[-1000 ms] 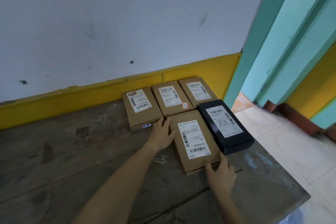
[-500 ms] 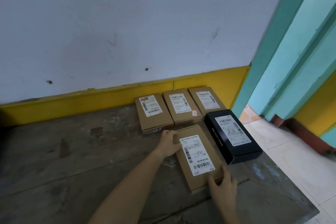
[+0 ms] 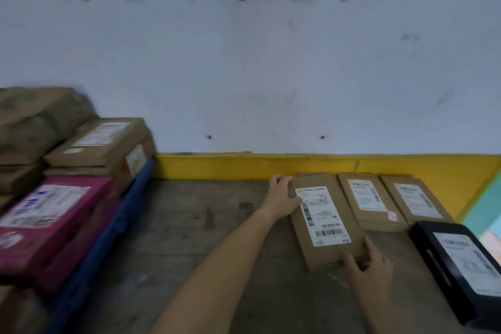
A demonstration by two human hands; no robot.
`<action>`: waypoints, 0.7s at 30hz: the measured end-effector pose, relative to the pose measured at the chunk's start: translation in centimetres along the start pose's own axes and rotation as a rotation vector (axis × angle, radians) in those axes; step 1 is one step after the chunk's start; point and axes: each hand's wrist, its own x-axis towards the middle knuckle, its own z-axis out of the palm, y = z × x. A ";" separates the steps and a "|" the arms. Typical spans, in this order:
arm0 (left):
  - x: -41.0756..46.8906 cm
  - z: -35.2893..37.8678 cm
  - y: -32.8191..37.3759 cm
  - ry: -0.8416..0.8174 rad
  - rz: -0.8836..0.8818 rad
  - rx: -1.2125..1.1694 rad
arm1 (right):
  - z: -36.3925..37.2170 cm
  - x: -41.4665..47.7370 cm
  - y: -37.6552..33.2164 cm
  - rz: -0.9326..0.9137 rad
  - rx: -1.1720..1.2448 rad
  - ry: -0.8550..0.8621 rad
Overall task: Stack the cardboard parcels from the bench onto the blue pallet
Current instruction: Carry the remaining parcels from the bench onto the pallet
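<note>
You've got both hands clamped on the parcel, left hand at far corner, right hand at near edge, prob. to carry it flat w/o tipping toward the blue pallet at frame left.

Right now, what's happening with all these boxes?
A person is holding one cardboard parcel with both hands: the left hand on its far corner, the right hand at its near end. Two more brown parcels and a black box lie on the bench. The blue pallet at left already carries stacked parcels.
</note>
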 end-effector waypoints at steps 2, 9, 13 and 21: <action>-0.8 -4.8 -1.1 0.084 -0.013 0.015 | 2.7 -0.9 -2.6 -0.078 0.024 -0.063; -6.6 -20.4 -6.3 0.289 -0.085 0.102 | 11.6 -8.1 -10.9 -0.282 0.078 -0.237; -10.3 -27.2 -9.4 0.341 -0.109 0.171 | 15.8 -14.0 -14.4 -0.327 0.091 -0.297; -16.0 -36.9 -16.1 0.281 -0.142 0.215 | 23.7 -24.9 -16.9 -0.355 0.108 -0.374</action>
